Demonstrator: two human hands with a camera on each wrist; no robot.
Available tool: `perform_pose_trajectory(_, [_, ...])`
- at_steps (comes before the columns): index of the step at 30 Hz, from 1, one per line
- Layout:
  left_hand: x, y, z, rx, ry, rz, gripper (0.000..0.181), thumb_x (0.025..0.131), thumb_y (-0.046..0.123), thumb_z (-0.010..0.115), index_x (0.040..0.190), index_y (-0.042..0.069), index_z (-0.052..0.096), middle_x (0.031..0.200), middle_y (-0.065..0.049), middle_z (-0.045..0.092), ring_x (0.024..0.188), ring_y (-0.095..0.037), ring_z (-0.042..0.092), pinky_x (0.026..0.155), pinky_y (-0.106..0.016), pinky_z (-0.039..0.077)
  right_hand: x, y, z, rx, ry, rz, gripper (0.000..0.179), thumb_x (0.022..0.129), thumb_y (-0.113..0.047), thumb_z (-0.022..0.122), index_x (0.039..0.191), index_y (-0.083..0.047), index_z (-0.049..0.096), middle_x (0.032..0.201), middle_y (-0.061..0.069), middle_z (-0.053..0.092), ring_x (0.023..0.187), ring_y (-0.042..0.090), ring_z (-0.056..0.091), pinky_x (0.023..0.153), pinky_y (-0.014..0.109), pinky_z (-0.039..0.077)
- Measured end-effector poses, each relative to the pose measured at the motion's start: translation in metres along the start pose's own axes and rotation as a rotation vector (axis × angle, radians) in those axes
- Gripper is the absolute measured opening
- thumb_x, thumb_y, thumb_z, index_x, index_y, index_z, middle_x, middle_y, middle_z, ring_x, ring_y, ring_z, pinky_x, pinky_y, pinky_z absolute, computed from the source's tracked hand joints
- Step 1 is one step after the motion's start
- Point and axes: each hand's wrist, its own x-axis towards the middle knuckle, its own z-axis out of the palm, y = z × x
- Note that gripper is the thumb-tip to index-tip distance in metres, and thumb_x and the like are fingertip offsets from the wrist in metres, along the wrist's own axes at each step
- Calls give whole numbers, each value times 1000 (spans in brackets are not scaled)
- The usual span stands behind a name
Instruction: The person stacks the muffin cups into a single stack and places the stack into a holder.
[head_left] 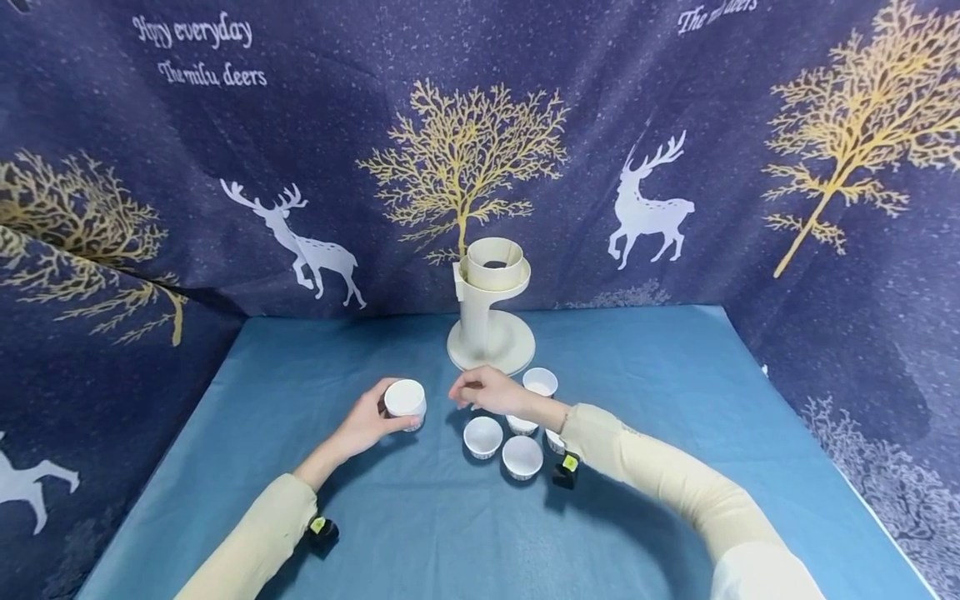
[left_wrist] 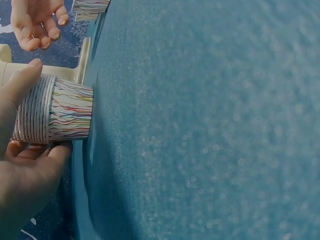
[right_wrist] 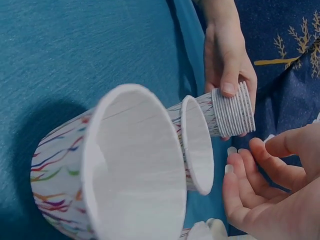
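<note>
My left hand (head_left: 366,423) grips a nested stack of white paper cups (head_left: 405,400) above the cloth, thumb on one side and fingers on the other. In the left wrist view, the stack (left_wrist: 70,110) shows several tight rims and thin coloured streaks on its outer wall. To its right, my right hand (head_left: 487,390) hovers with loosely curled fingers and holds nothing. Under and around that hand, several single paper cups stand mouth up, among them one at the front (head_left: 522,458), one to the left (head_left: 482,437) and one behind (head_left: 540,382). My right forearm partly hides others.
Behind the cups stands a cream-coloured stand (head_left: 475,325) with a round base and a ring-shaped holder (head_left: 495,268) on top. A blue cloth (head_left: 420,517) covers the table. Dark fabric (head_left: 315,150) with deer and trees hangs around its back and sides.
</note>
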Motion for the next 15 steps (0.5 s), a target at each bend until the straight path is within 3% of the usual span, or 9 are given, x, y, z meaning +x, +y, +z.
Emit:
perform_pose_trajectory(3, [3,-5,1,-14,4,2,61,74,15,76,125,2,46,122,-18,52,115,-31,50,94,-45,41,-1,3,-1,8,-13,1,25,94,-9,44,104,5,62,103,24,63,93,30,62,73,29,51])
perform_pose_trajectory(8, [10,-25,4,-20,10,-3,65,72,23,78,125,6,46,123,-14,52,115,-28,50,95,-43,41,-3,6,-3,16,-48,13,25,93,-9,45,105,4,62,105,23,63,89,24,63,74,29,52])
perform_pose_trajectory(15, [12,-35,4,-20,19,11,69,69,31,80,125,9,47,122,-13,53,115,-28,51,94,-43,42,-9,11,-11,-18,-161,-63,23,92,-7,50,107,6,61,106,23,63,93,25,63,80,26,51])
